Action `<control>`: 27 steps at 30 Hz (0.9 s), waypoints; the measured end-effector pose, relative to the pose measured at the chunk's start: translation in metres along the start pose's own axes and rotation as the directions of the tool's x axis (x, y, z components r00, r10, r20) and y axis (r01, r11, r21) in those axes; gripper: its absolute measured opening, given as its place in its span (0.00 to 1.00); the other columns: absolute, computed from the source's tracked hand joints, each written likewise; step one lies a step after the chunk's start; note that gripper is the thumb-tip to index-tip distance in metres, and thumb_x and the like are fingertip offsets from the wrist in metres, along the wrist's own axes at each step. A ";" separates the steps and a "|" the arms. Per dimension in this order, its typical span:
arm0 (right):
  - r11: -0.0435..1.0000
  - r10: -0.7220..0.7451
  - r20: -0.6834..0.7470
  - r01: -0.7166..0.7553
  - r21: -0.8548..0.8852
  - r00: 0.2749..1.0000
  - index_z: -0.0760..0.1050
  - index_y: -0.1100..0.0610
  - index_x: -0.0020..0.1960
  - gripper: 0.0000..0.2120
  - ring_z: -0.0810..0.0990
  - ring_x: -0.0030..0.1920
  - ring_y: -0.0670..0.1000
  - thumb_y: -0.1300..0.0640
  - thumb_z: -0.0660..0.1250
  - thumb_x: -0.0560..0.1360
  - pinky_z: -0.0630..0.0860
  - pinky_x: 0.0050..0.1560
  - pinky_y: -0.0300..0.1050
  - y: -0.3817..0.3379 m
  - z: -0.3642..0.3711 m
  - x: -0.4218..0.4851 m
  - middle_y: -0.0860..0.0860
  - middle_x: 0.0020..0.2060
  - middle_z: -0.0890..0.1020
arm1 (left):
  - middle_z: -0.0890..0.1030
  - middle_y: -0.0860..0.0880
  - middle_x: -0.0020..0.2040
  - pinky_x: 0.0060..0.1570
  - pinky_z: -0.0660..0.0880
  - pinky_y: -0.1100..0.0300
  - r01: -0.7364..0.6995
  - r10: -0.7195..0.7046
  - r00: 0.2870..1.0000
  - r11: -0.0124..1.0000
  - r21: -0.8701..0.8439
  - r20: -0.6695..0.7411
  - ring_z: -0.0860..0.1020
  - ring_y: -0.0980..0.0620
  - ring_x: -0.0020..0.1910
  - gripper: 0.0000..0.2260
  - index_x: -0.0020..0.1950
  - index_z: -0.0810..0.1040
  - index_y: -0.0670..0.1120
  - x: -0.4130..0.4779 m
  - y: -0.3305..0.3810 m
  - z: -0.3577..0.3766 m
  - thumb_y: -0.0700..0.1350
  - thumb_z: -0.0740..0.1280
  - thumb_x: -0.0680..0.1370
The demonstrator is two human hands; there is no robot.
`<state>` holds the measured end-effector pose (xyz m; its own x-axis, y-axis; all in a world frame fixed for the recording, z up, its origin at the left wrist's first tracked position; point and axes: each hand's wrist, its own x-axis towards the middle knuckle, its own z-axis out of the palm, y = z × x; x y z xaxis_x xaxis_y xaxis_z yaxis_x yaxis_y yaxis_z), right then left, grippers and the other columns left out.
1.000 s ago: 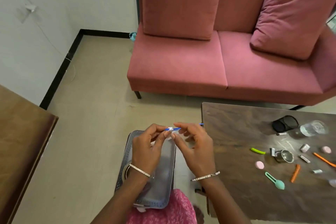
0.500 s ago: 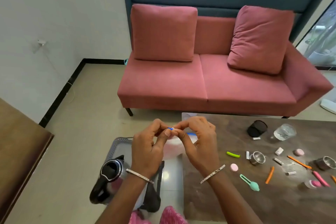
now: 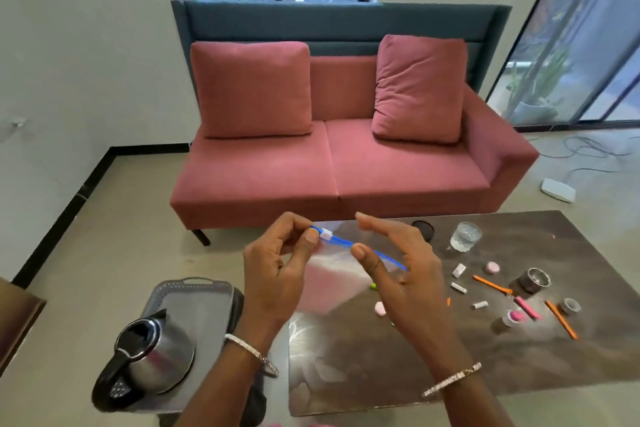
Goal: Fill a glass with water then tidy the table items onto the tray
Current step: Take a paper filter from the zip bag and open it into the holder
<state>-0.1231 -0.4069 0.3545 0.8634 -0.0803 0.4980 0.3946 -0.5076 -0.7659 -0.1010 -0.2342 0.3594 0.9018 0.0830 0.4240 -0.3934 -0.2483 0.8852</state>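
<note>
Left hand [image 3: 277, 274] pinches white slider [image 3: 326, 235] of zip bag [image 3: 332, 274], ready to slide. Right hand [image 3: 408, 274] loose, fingers apart, thumb steadies strip. Tray [image 3: 194, 282] at 8 o'clock.

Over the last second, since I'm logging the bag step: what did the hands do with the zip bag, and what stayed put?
The hands, together at the white slider before, have parted: the left hand still pinches the slider, while the right hand has slid right along the blue strip of the zip bag and opened, thumb on it. The glass and orange sticks on the table stayed put.
</note>
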 end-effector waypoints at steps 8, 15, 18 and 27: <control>1.000 0.008 -0.085 -0.010 -0.020 0.996 0.85 0.48 0.47 0.04 0.82 0.46 0.39 0.55 0.76 0.72 0.74 0.49 0.32 0.003 -0.040 0.008 0.40 0.42 0.84 | 0.83 0.50 0.39 0.45 0.79 0.51 -0.020 0.043 0.977 0.993 -0.112 0.207 0.81 0.50 0.40 0.02 0.44 0.81 0.47 -0.007 0.020 0.066 0.43 0.69 0.75; 0.982 0.017 -0.020 -0.021 -0.187 1.000 0.84 0.52 0.48 0.04 0.80 0.45 0.46 0.55 0.71 0.76 0.77 0.47 0.50 0.047 -0.077 0.010 0.46 0.42 0.82 | 0.82 0.52 0.38 0.43 0.78 0.54 0.055 -0.026 0.965 0.993 -0.105 0.261 0.80 0.52 0.39 0.05 0.42 0.81 0.50 0.000 0.005 0.117 0.42 0.68 0.76; 0.965 0.001 -0.018 -0.006 -0.262 1.000 0.83 0.54 0.46 0.03 0.79 0.43 0.47 0.56 0.71 0.76 0.76 0.46 0.48 0.074 -0.096 0.020 0.47 0.41 0.81 | 0.81 0.53 0.36 0.38 0.72 0.67 0.053 -0.039 0.976 0.997 -0.058 0.214 0.77 0.59 0.35 0.05 0.41 0.79 0.50 0.017 -0.005 0.138 0.42 0.68 0.76; 0.930 0.075 -0.040 -0.085 -0.358 0.996 0.83 0.57 0.44 0.05 0.79 0.43 0.46 0.66 0.73 0.73 0.72 0.47 0.32 0.151 -0.182 0.069 0.48 0.40 0.82 | 0.82 0.49 0.34 0.40 0.73 0.55 0.208 -0.186 0.972 0.965 -0.159 0.142 0.76 0.53 0.34 0.04 0.39 0.80 0.49 0.097 -0.038 0.203 0.46 0.68 0.73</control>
<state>-0.0613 -0.6457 0.3473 0.8776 -0.1523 0.4546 0.1814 -0.7723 -0.6088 0.0373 -0.4122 0.3278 0.9754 -0.0105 0.2203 -0.2205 -0.0687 0.9730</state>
